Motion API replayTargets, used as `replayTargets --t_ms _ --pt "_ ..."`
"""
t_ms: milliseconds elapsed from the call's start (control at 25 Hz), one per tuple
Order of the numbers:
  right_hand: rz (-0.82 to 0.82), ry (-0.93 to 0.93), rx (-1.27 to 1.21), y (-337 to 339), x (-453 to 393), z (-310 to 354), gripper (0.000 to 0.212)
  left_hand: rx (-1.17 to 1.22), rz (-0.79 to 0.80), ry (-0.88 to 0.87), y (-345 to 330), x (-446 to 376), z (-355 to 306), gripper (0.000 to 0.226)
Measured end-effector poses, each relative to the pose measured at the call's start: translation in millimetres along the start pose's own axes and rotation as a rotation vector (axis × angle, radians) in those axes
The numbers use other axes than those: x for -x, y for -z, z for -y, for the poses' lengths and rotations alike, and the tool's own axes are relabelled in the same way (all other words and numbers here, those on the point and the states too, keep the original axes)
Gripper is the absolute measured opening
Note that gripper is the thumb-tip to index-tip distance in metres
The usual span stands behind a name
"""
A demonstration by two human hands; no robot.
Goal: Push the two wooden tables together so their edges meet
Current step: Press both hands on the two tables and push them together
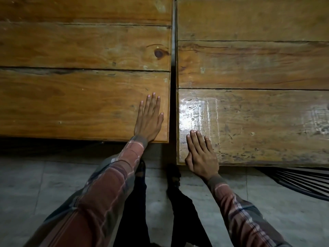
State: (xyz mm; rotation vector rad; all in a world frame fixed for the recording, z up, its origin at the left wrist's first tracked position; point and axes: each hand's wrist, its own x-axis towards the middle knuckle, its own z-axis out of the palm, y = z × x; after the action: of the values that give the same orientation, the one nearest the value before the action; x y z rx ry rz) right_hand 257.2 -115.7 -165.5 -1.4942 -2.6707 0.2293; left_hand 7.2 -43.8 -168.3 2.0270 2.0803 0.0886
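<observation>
Two plank-topped wooden tables stand side by side. The left table [74,104] is warm orange-brown; the right table [258,122] is paler and scuffed, with a glossy patch near its corner. A narrow dark gap [173,104] runs between their facing edges, slimmer toward the far end. The right table's front edge sits closer to me than the left one's. My left hand [149,120] lies flat, fingers spread, on the left table's near right corner. My right hand [201,154] lies flat on the right table's near left corner.
Grey tiled floor [35,184] lies below the tables' front edges. My legs in dark trousers and dark shoes [173,173] stand at the gap. A black striped object [302,180] pokes out under the right table at the far right.
</observation>
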Motion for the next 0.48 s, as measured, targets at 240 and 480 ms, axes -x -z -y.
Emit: replayTargets --t_ms 240,480 --pt "-0.026 0.013 -0.002 -7 -26 1 0.064 0.009 -0.006 0.012 -2 1 -2 0.064" --pt "-0.064 0.052 0.006 -16 -51 -3 0.062 -0.015 -0.01 0.01 -2 2 -2 0.064"
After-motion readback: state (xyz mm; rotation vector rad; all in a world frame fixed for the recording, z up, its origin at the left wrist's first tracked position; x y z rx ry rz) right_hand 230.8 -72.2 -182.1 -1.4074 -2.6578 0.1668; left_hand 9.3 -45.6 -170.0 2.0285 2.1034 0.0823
